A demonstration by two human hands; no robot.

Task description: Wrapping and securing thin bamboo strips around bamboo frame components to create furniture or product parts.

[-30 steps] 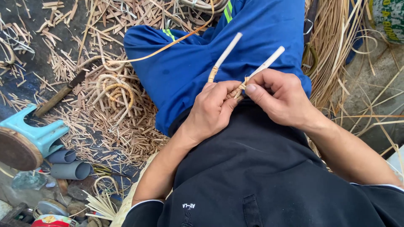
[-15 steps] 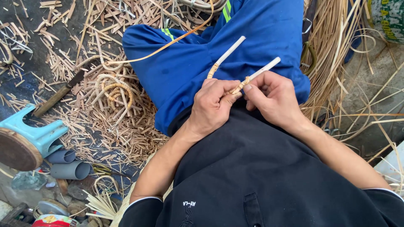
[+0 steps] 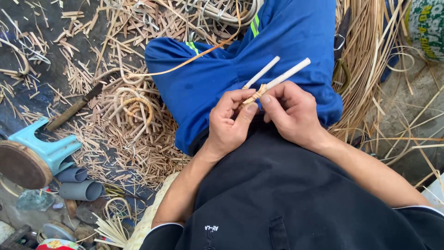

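Both hands meet over the lap: left hand (image 3: 230,121) and right hand (image 3: 290,111) pinch two pale rattan sticks (image 3: 281,76) where a tan strip (image 3: 257,92) binds them. Only a short wrap shows; most of the sticks stand bare. Since a second ago, the hands sit slightly lower, grip unchanged.

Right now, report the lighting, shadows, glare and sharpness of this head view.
Head view: soft, even daylight, no glare and no hard shadows; the left hand, right hand and the pale sticks they hold are sharp; the straw scraps read clearly; the teal stool bends slightly near the left edge, hinting at wide-angle distortion; the bottom-left clutter is dimmer.
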